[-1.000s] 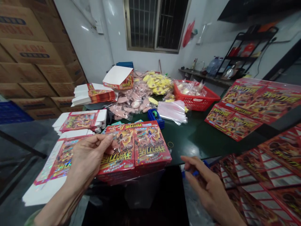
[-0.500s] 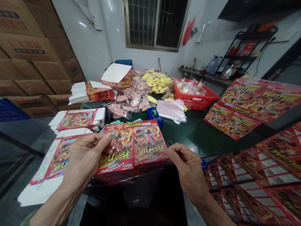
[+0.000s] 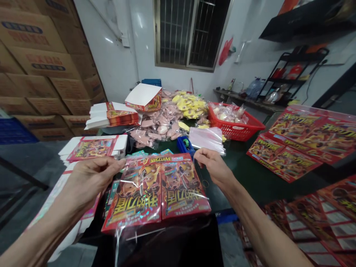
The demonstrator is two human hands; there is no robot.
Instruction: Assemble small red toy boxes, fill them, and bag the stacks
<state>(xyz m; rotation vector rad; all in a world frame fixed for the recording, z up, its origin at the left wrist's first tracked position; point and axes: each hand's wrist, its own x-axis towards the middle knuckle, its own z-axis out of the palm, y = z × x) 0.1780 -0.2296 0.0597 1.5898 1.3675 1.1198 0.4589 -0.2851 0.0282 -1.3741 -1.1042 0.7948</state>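
Observation:
Two red printed boxes (image 3: 141, 189) lie side by side at the table's near edge, covered by shiny clear plastic. Loose film of this plastic bag (image 3: 125, 241) hangs below their near edge. My left hand (image 3: 93, 180) is closed in a pinch at the boxes' far left corner, on the bag's edge. At the far right corner my right hand (image 3: 215, 167) also pinches, apparently on the film; its fingertips partly hide the grip. A thin loop (image 3: 205, 183) shows just right of the boxes. Behind them stands a blue tape dispenser (image 3: 185, 144).
Flat printed cartons (image 3: 91, 148) are stacked at left. Bagged pink pieces (image 3: 164, 124) and yellow pieces (image 3: 189, 104) are piled at the back, beside a red basket (image 3: 236, 128). Clear bags (image 3: 207, 139) lie before it. Wrapped red boxes (image 3: 283, 157) stand at right.
My right hand has moved from the boxes' near right side to their far right corner. My left hand has shifted slightly left. The boxes sit lower in view, with more film hanging in front.

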